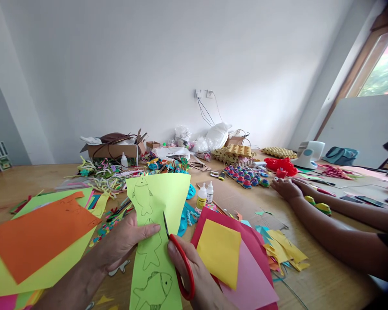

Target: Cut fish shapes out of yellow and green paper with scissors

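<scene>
A light-green paper sheet (168, 193) is held above the wooden table (323, 280), in front of the person, at the lower middle of the view. Its long axis is directed away from the person, close to upright in the view; its near end is cut off by the lower border. Three pencilled fish are carried on it in a column. The upper fish (142, 194) is oriented head up, with the tail toward the person. The middle fish (151, 249) is likewise aligned lengthwise, its tail below and its upper part partly covered. The lower fish (155, 289) is set crosswise, head to the right and tail to the left.

The sheet is gripped at its left edge by the left hand (124, 239), the thumb being laid across the front face. Red-handled scissors (189, 275) are grasped in the right hand (202, 280), with the fingers closed around the handles. The scissors' long axis is inclined slightly leftward; the tip is pointed up and away, beside the middle fish. Only one blade is clearly seen; whether the blades are parted cannot be told.

An orange sheet (45, 232) is placed to the left. To the right, a yellow sheet (220, 249) is stacked over pink paper (248, 280) and red paper (200, 226).
</scene>
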The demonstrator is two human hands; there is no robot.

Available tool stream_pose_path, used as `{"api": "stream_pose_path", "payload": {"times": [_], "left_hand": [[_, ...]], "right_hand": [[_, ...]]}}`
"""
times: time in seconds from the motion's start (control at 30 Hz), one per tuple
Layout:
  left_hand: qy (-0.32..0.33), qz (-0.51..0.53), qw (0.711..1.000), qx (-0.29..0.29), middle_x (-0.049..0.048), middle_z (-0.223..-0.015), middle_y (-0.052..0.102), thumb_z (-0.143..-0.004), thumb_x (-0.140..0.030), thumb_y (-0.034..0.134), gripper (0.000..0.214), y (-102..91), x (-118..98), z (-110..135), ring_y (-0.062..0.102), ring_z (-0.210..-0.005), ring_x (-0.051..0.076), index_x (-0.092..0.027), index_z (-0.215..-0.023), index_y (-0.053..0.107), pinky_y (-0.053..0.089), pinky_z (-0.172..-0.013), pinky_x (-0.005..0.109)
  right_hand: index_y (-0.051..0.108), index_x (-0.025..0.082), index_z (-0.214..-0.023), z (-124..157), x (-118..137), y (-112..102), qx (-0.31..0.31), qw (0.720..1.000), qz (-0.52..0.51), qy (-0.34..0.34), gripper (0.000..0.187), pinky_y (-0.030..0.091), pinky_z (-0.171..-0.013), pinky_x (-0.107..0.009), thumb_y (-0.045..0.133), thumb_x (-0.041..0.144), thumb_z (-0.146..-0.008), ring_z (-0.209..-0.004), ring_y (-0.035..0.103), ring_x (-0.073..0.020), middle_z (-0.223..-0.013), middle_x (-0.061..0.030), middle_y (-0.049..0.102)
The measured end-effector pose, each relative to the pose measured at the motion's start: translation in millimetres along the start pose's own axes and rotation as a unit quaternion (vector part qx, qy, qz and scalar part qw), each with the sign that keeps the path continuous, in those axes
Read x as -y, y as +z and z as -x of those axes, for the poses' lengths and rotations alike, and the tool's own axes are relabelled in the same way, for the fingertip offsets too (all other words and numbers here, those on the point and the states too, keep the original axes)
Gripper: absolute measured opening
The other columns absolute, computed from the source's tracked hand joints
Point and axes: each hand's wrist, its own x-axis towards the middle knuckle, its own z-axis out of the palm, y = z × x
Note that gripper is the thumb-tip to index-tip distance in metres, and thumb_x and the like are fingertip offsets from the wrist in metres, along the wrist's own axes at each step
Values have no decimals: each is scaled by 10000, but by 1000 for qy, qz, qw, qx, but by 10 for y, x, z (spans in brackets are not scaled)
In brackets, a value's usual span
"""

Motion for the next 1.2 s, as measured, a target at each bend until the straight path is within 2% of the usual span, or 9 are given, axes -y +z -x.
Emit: {"api": "stream_pose_path", "payload": {"times": [0.13,0.3,0.4,0.6,0.83,1.03,1.2], "left_hand": [[4,-1,1000,-5,98,-1043,736,-718,-160,744,531,-13,7,-23,681,-946,307,-208,-1217,569,550,-793,399],[3,0,1000,7,98,-1049,735,-746,-152,718,526,-28,8,-17,681,-947,303,-214,-1239,547,542,-812,407],[-9,-2,1000,14,110,-1059,732,-736,-165,727,523,-9,23,0,678,-953,317,-214,-1229,562,539,-818,427],[-14,1,1000,0,128,-1057,732,-671,-208,780,484,52,72,-6,684,-925,344,-176,-1134,644,550,-793,448],[-17,7,1000,7,119,-1037,739,-691,-182,766,438,23,113,-32,686,-918,334,-165,-1113,652,544,-787,433],[-23,-7,999,27,125,-1078,726,-691,-205,771,458,-9,81,-23,680,-942,326,-165,-1128,636,543,-798,418],[22,-42,999,-22,86,-1154,700,-748,-324,718,566,-65,-59,2,656,-1011,299,-238,-1272,523,554,-791,376]], "right_hand": [[656,169,-865,-33,-65,15,9,1000,-21,-6,576,448,-663,-269,567,715,-704,-787,551,-212,-754,-42,598],[628,137,-842,-98,-166,4,25,998,-26,-49,519,422,-609,-242,562,647,-769,-737,541,-186,-706,-32,576],[631,142,-849,-97,-141,-13,19,999,-10,-42,503,411,-592,-232,558,635,-782,-718,522,-174,-699,-23,562],[664,170,-857,-41,-21,-17,-7,999,-6,-31,552,425,-609,-228,573,696,-717,-748,500,-182,-713,-21,551],[642,149,-864,-98,-164,6,10,996,-51,-74,442,410,-620,-225,536,577,-832,-686,491,-148,-710,-15,559],[618,151,-753,-120,-249,-22,-39,992,51,-104,460,405,-596,-223,503,588,-840,-653,469,-145,-660,-6,519],[596,152,-696,-103,-238,-36,-55,986,112,-114,480,396,-561,-221,485,596,-841,-615,436,-138,-621,2,477]]}}
